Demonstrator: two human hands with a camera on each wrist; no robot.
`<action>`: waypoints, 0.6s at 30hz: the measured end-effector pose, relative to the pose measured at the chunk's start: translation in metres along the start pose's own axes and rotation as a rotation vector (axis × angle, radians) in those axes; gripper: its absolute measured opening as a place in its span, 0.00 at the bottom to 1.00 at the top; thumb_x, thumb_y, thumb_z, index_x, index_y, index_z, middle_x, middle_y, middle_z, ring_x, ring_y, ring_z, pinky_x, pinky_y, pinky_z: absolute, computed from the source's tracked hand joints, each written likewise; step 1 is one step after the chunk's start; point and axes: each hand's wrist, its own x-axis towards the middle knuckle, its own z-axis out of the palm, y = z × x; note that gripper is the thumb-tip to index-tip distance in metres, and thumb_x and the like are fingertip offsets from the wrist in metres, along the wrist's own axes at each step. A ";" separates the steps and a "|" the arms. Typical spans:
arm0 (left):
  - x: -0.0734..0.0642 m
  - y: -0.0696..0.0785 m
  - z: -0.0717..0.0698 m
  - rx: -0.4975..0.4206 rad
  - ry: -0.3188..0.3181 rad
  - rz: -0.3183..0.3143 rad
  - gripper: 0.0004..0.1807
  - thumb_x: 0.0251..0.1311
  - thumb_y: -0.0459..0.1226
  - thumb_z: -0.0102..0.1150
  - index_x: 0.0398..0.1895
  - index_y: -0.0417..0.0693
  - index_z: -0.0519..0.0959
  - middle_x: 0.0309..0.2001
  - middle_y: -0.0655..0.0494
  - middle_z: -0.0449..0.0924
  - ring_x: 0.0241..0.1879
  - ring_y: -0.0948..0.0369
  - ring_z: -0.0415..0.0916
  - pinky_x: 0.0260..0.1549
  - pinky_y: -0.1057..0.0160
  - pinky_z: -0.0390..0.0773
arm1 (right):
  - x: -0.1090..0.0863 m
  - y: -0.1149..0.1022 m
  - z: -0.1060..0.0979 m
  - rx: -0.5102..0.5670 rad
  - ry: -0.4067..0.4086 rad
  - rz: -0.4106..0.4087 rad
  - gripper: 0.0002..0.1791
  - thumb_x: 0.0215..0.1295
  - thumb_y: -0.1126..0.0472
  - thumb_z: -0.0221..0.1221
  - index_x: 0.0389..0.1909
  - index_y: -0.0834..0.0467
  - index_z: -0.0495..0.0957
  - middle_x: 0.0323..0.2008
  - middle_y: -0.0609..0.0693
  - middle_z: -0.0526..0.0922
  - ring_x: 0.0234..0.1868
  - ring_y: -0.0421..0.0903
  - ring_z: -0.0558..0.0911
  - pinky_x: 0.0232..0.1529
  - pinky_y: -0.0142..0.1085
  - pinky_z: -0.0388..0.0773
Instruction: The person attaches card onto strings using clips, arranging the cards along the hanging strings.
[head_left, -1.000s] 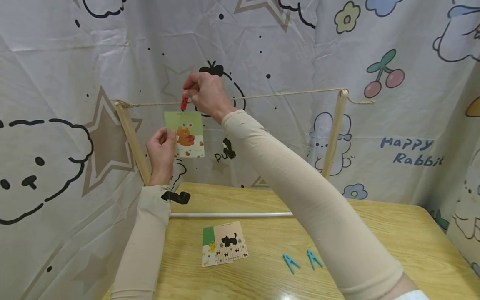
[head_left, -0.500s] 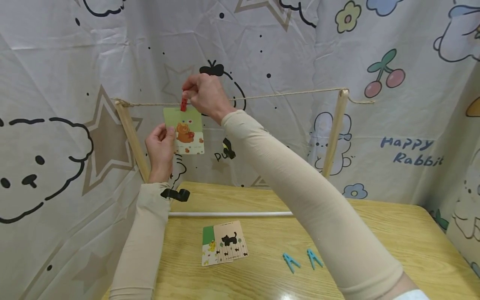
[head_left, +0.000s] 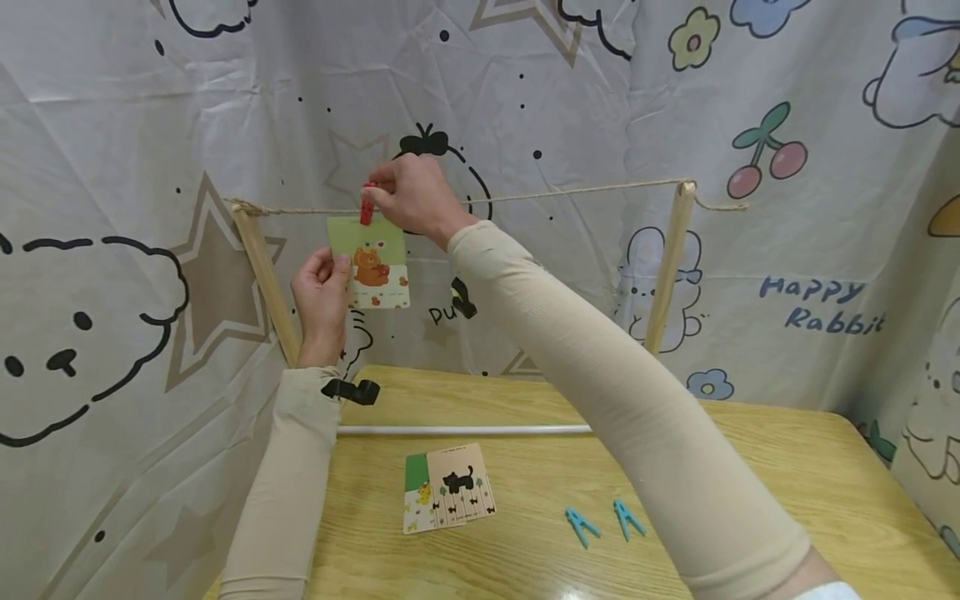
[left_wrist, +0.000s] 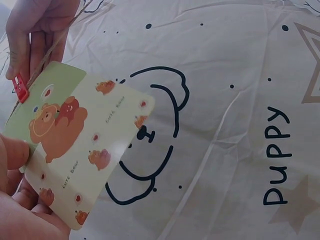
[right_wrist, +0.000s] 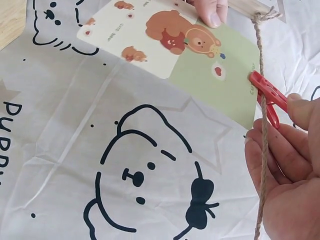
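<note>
A green and cream card with a bear picture [head_left: 369,267] hangs upright below the twine [head_left: 577,190]. My left hand [head_left: 321,300] pinches its left edge between thumb and fingers. At the card's top edge sits a red clothespin [head_left: 367,206], its jaws over the card and the twine. The thumb and fingers of my right hand [head_left: 422,196] hold the clothespin's handle ends. In the right wrist view, the red clothespin [right_wrist: 270,92] straddles the twine [right_wrist: 263,150] with its tip on the card [right_wrist: 220,75], and the right hand [right_wrist: 290,165] lies around its legs.
Wooden posts [head_left: 262,279] [head_left: 670,267] carry the twine at both ends. On the table [head_left: 525,542] lie overlapping cards [head_left: 450,489] and two blue clothespins [head_left: 582,526] [head_left: 628,518]. A white rod [head_left: 465,430] crosses the table behind them. A printed cloth [head_left: 810,208] hangs behind.
My left hand has raised the card slightly to the twine. The red clothespin's tip now overlaps the card's top edge, and my right hand's fingers have shifted a little on its handle.
</note>
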 end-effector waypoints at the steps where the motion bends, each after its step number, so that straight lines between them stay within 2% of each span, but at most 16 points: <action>1: 0.000 0.000 0.000 0.003 -0.005 -0.002 0.15 0.75 0.38 0.59 0.56 0.38 0.81 0.40 0.58 0.82 0.41 0.62 0.77 0.41 0.66 0.76 | -0.001 0.000 -0.001 0.002 0.002 -0.005 0.13 0.77 0.52 0.60 0.52 0.51 0.89 0.45 0.43 0.91 0.41 0.36 0.86 0.42 0.28 0.78; 4: 0.000 0.000 0.001 -0.005 -0.008 -0.011 0.15 0.75 0.38 0.58 0.58 0.38 0.80 0.41 0.58 0.81 0.42 0.62 0.76 0.41 0.66 0.75 | -0.002 0.000 -0.004 0.004 0.007 -0.007 0.13 0.77 0.52 0.60 0.53 0.50 0.89 0.45 0.43 0.91 0.39 0.37 0.85 0.41 0.29 0.78; 11: 0.001 0.003 0.004 -0.040 -0.007 -0.041 0.13 0.75 0.36 0.58 0.56 0.39 0.80 0.40 0.57 0.80 0.40 0.62 0.75 0.41 0.66 0.75 | -0.010 0.000 -0.015 0.035 0.017 0.031 0.19 0.76 0.51 0.61 0.63 0.53 0.83 0.53 0.45 0.89 0.51 0.37 0.87 0.52 0.28 0.80; 18: -0.003 0.001 0.005 -0.097 -0.008 -0.065 0.10 0.74 0.35 0.60 0.52 0.40 0.81 0.39 0.56 0.81 0.38 0.61 0.76 0.41 0.65 0.77 | -0.026 0.007 -0.022 0.016 0.055 -0.030 0.19 0.75 0.52 0.62 0.61 0.54 0.84 0.50 0.45 0.90 0.49 0.37 0.87 0.52 0.28 0.79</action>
